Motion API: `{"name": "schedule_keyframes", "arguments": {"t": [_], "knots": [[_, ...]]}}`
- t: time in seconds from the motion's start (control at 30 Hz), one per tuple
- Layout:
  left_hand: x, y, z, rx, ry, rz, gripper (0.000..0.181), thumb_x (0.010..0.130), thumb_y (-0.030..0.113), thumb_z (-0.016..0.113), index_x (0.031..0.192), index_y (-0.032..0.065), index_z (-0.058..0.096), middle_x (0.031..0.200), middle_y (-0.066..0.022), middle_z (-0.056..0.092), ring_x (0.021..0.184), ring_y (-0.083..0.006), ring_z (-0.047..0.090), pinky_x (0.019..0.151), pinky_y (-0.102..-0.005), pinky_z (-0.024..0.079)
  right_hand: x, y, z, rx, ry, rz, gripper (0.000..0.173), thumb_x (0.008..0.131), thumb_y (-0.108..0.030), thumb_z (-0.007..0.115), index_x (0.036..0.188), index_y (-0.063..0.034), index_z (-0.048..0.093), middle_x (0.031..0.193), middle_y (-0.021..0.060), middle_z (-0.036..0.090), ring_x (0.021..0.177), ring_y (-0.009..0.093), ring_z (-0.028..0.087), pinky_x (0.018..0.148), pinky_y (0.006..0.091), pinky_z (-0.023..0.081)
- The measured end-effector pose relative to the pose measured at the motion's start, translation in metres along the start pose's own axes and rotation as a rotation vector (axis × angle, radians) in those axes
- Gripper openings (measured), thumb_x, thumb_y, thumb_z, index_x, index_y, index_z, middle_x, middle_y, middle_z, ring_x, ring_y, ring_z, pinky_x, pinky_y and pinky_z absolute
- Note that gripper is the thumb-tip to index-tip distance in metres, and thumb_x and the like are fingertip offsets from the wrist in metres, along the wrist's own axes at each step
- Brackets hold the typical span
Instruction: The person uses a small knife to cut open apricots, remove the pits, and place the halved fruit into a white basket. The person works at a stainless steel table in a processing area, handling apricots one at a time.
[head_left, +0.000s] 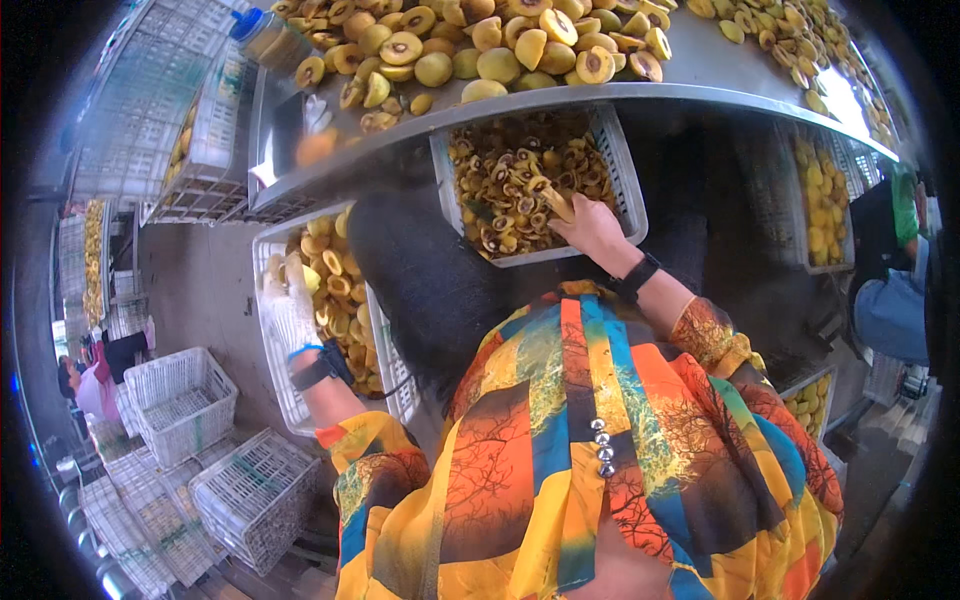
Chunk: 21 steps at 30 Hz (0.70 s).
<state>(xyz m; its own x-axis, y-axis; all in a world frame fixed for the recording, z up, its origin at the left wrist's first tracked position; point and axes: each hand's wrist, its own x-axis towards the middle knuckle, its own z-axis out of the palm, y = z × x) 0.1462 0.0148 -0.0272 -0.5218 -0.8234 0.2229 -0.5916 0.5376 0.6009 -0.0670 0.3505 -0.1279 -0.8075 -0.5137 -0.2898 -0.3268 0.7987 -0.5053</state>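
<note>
My left hand (289, 304), in a white knitted glove, is over the left part of a white plastic crate (270, 375) of halved yellow fruit (341, 300); a pale yellow fruit piece (310, 279) lies at its fingers, and I cannot tell whether they grip it. My bare right hand (589, 229) holds a short light-coloured handle (557, 204), its far end among the fruit pieces. Below it stands a second white crate (636, 180), under the table edge, full of small brown and yellow fruit pieces with dark centres (517, 180).
A metal table (697, 67) bears heaped halved fruit (495, 64) and a blue-lidded jar (270, 37). Empty-looking crates (180, 405) stand at lower left. More fruit crates (825, 202) are at right. People (97, 379) are at both far sides.
</note>
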Motion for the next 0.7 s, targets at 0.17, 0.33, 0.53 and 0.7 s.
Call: {"name": "schedule_keyframes", "arguments": {"t": [0.17, 0.33, 0.53, 0.7], "knots": [[-0.027, 0.045, 0.025, -0.396, -0.098, 0.102, 0.038, 0.085, 0.025, 0.058, 0.115, 0.0016, 0.056, 0.109, -0.0145, 0.060, 0.101, -0.0226, 0.056, 0.090, -0.0330, 0.043, -0.008, -0.031, -0.019, 0.015, -0.046, -0.169, 0.042, 0.077, -0.035, 0.065, 0.088, 0.0044, 0.055, 0.073, 0.0241, 0.060, 0.073, 0.037, 0.061, 0.064, 0.0432, 0.048], [-0.059, 0.129, 0.091, -0.446, -0.521, 0.459, 0.039, 0.084, 0.017, 0.057, 0.119, 0.0018, 0.051, 0.106, -0.0157, 0.062, 0.093, -0.0192, 0.062, 0.080, -0.0295, 0.049, -0.027, -0.053, -0.041, 0.180, -0.105, -0.239, 0.031, 0.078, -0.027, 0.066, 0.084, 0.0023, 0.057, 0.070, 0.0234, 0.059, 0.069, 0.037, 0.060, 0.059, 0.0400, 0.046], [-0.077, 0.137, 0.149, -0.683, -0.702, 0.431, 0.017, 0.087, 0.009, 0.049, 0.096, -0.0003, 0.060, 0.089, -0.0131, 0.066, 0.082, -0.0174, 0.063, 0.073, -0.0273, 0.050, -0.039, -0.049, -0.042, -0.072, -0.002, -0.368, 0.022, 0.074, -0.014, 0.060, 0.086, 0.0030, 0.053, 0.067, 0.0226, 0.058, 0.068, 0.040, 0.059, 0.062, 0.0440, 0.047], [-0.082, 0.131, 0.169, -0.844, -0.728, 0.115, 0.016, 0.087, 0.009, 0.051, 0.094, -0.0009, 0.060, 0.085, -0.0081, 0.065, 0.077, -0.0142, 0.060, 0.072, -0.0248, 0.048, -0.045, -0.051, -0.040, -0.212, 0.061, -0.396, 0.016, 0.071, -0.009, 0.055, 0.083, 0.0004, 0.049, 0.065, 0.0211, 0.058, 0.067, 0.038, 0.059, 0.060, 0.0444, 0.047]]}}
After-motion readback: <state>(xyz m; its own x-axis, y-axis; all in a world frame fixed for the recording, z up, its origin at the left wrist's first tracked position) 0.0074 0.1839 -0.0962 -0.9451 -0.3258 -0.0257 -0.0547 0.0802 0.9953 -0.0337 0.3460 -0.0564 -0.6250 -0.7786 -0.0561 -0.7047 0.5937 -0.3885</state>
